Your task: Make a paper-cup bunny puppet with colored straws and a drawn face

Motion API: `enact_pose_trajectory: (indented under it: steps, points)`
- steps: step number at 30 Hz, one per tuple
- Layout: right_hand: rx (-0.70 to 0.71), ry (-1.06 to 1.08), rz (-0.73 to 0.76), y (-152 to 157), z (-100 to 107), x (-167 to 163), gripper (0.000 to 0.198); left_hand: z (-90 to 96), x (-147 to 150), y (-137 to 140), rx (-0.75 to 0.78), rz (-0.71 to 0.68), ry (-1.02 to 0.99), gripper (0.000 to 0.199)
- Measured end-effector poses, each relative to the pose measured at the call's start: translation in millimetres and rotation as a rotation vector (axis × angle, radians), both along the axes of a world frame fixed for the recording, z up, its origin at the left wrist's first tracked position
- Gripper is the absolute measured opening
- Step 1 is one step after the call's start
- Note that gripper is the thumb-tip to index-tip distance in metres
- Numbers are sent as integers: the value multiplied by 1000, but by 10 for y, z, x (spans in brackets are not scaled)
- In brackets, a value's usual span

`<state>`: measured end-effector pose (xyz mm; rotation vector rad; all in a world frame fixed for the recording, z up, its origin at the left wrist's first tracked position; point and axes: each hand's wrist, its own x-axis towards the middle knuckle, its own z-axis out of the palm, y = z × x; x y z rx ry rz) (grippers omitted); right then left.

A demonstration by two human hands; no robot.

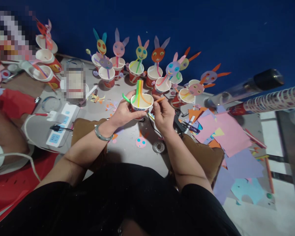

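Note:
In the middle of the head view, my left hand (127,111) wraps round a paper cup (142,105), its thumb across the front. Green, yellow and orange strips (139,90) stand up together inside the cup and fan out down its inner wall. A green piece pokes out on the cup's left side. My right hand (164,113) is closed, pinching an orange strip (161,99) at the cup's right side. On the table below lies a pink paper face (141,142) with blue eyes, beside a roll of tape (159,147).
Finished cups with paper rabbit heads (158,55) line the wall behind. To the right lie coloured paper sheets (232,131), scissors (190,127) and a long stack of cups (267,101). A power strip (63,125) with cables lies left, near another person's arm (8,131).

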<state>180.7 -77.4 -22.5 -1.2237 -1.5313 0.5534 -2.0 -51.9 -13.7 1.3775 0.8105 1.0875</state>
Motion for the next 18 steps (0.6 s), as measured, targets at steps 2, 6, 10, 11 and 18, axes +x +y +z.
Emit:
enact_pose_trajectory:
  steps: [2, 6, 10, 11, 18]
  points:
    - [6, -52, 6, -5, 4, 3, 50, -17, 11, 4, 43, -8, 27, 72]
    - [-39, -51, 57, -4, -6, 16, 60, -31, 44, -18, 57, -34, 8, 70]
    - [-104, -80, 181, -33, -60, -9, 81, -22, 49, -42, 54, -25, 24, 56]
    - [-123, -95, 212, -46, -73, -23, 87, -21, 46, -42, 69, -34, 38, 54]
    - [-184, -115, 267, -94, -24, -69, 91, -1, 43, -44, 52, -76, 32, 58]
